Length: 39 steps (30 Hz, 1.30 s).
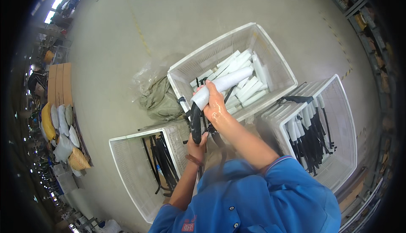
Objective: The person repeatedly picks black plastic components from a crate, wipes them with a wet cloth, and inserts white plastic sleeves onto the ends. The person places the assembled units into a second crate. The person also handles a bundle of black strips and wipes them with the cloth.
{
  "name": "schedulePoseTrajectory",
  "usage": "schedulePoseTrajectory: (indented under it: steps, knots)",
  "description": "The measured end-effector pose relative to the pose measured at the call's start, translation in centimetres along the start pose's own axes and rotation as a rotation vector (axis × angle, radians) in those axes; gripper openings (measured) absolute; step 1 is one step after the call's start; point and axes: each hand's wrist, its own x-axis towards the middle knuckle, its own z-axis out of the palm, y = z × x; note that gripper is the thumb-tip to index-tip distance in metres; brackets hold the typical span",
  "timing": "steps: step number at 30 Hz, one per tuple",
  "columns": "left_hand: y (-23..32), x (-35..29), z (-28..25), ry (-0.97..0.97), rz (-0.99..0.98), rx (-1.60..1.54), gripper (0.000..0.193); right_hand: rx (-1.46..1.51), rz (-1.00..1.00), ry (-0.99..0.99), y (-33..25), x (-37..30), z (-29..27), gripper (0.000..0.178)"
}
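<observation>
My right hand (pixel 215 102) is wrapped round the near end of a long white foam sleeve (pixel 230 80), which slants up and away to the right over a white crate (pixel 186 57). From the sleeve's near end a thick black tube (pixel 196 123) runs down toward me. My left hand (pixel 198 147), a band on its wrist, is closed round the tube's lower end. Several thin black parts show close to both hands; their kind is hard to make out. Inside the crate lie many white foam pieces (pixel 249 90) in a loose pile.
A crate at left (pixel 139 203) holds black bent rods (pixel 163 161). In the right crate (pixel 349 135) lie black rods with white foam ends (pixel 311 133). A grey-green bag (pixel 163 100) rests beside the middle crate. Shelving (pixel 359 4) lines the far right; sacks (pixel 61 123) lie at left.
</observation>
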Motion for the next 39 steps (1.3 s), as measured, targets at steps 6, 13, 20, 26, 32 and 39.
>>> schedulePoseTrajectory:
  steps: [6,13,20,26,32,39]
  knots:
    - [6.5,1.0,-7.2,-0.254,-0.129,-0.223,0.026,-1.664,-0.980,-0.429,-10.5,-13.6,1.9,0.069]
    - [13.7,-6.3,-10.7,-0.779,-0.294,-0.615,0.018,-2.184,-1.682,-0.277,-18.3,-13.9,2.0,0.079]
    - [16.8,-10.9,-6.6,-0.680,-0.153,-0.407,0.019,-2.104,-1.049,-1.009,-20.8,-17.1,6.8,0.051]
    - [17.0,-12.2,-1.3,-0.759,-0.287,-0.491,0.029,-2.679,-1.111,-1.466,-19.5,-20.5,5.7,0.022]
    - [19.8,-11.0,-2.5,-0.664,-0.004,-0.406,0.038,-2.268,-1.892,-1.194,-21.5,-23.9,2.3,0.056]
    - [36.9,-4.1,2.8,-0.607,0.723,-0.517,0.082,-1.618,-1.094,-0.734,-18.8,-22.9,-3.8,0.092]
